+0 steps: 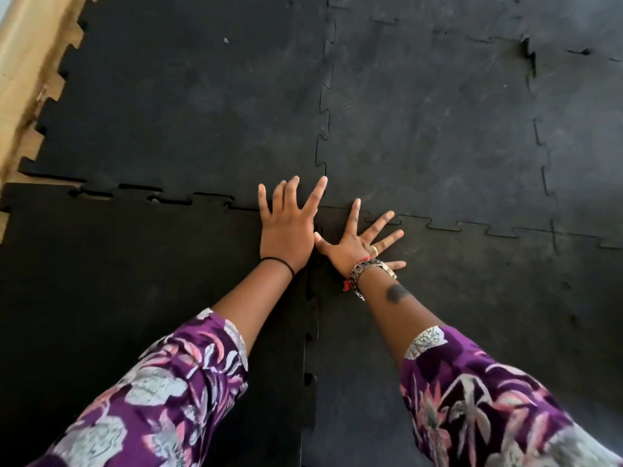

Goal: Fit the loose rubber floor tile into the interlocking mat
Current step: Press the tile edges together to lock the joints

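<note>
Loose tile (pixel 118 281): the near left square of black rubber, lying under my left palm; its far edge is not yet seated — gaps show between the tabs along that seam (pixel 151 197).
Left hand (pixel 286 227): flat, fingers spread wide, gripping nothing, pressing at the tile's far right corner.
Right hand (pixel 360 244): flat and splayed too, holding nothing, on the near right tile (pixel 472 298) just beside the corner where four tiles meet.
Handling: I judge it heavy, dense, bendy rather than stiff, grippy — best pushed down from above along its edges, not lifted.
Texture: matte, scuffed, dusty; jigsaw-toothed borders.
Mat (pixel 421 112): far tiles mostly locked.
Floor (pixel 23 62): pale wood, far left.
</note>
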